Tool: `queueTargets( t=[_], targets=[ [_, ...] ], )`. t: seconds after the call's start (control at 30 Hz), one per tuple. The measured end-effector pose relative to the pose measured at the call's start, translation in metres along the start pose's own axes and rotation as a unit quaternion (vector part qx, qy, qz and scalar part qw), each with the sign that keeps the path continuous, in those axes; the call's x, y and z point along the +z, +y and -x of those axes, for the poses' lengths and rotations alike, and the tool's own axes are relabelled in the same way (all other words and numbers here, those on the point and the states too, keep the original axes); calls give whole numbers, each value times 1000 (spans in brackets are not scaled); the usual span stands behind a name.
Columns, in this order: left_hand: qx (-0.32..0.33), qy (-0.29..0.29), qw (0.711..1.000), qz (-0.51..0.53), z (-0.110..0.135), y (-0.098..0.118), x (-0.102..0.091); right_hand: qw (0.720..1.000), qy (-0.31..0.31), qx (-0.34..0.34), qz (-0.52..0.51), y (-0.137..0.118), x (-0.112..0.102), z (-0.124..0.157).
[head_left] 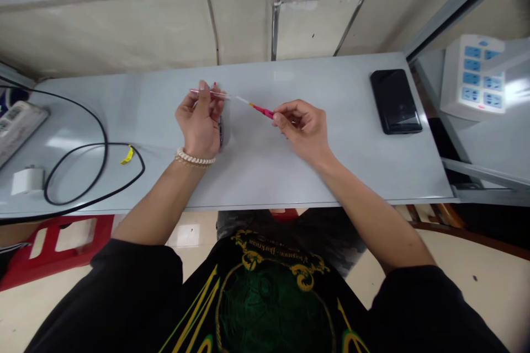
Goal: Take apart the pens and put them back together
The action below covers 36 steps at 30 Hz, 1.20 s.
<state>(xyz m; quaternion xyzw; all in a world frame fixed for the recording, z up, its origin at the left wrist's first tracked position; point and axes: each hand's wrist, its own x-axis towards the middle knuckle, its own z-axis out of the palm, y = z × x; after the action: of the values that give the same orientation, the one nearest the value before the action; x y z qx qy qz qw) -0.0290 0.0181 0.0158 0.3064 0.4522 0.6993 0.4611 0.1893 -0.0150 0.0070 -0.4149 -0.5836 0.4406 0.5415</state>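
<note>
My left hand (201, 121), with a bead bracelet on the wrist, pinches a thin clear pink pen barrel (209, 92) over the grey table (256, 160). My right hand (302, 126) pinches the red end of a slim pen refill (256, 106), whose white tip points into the barrel's open end. Both hands hover just above the tabletop, roughly a hand's width apart. A small dark piece lies beside my left palm, mostly hidden.
A black phone (395, 100) lies at the table's right. A black cable (83, 176) with a yellow tag loops at the left, near a white charger (27, 181) and a power strip (19, 124). Another white power strip (476, 80) sits right. A red stool (53, 242) stands below.
</note>
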Motion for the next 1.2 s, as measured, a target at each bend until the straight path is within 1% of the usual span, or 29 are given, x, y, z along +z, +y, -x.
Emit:
queueTargets(
  t=[0.07, 0.13, 0.2, 0.33, 0.4, 0.53, 0.67, 0.73, 0.93, 1.07, 1.2],
  targets=[
    [-11, 24, 1000, 11, 0, 5, 2, 1000, 4, 0, -1, 0, 0, 0],
    [-23, 31, 999, 21, -1, 6, 1, 1000, 8, 2, -8, 2, -1, 0],
    [-22, 18, 999, 23, -3, 3, -2, 1000, 10, 1, -18, 5, -1, -1],
    [-3, -29, 1000, -4, -9, -9, -11, 1000, 4, 2, -27, 7, -2, -4],
    [-3, -43, 999, -3, -10, -12, -13, 999, 9, 4, -36, 6, -3, -4],
    [-17, -43, 999, 25, -8, -10, -11, 998, 12, 7, -56, 2, -2, -3],
    [-39, -56, 998, 8, -4, -4, -7, 998, -13, 31, -61, -2, -2, -2],
    [-44, -59, 997, 0, -3, -4, -6, 997, -19, 30, -64, -3, -2, -2],
    [-34, -62, 997, -11, -5, -8, -9, 998, 5, 8, -60, 2, -2, -3],
    [-29, -66, 997, -14, -7, -9, -11, 998, 15, 7, -55, 5, -2, -4],
    [-33, -54, 998, -10, -7, -10, -12, 999, 22, 10, -46, 6, -2, -4]
  ],
)
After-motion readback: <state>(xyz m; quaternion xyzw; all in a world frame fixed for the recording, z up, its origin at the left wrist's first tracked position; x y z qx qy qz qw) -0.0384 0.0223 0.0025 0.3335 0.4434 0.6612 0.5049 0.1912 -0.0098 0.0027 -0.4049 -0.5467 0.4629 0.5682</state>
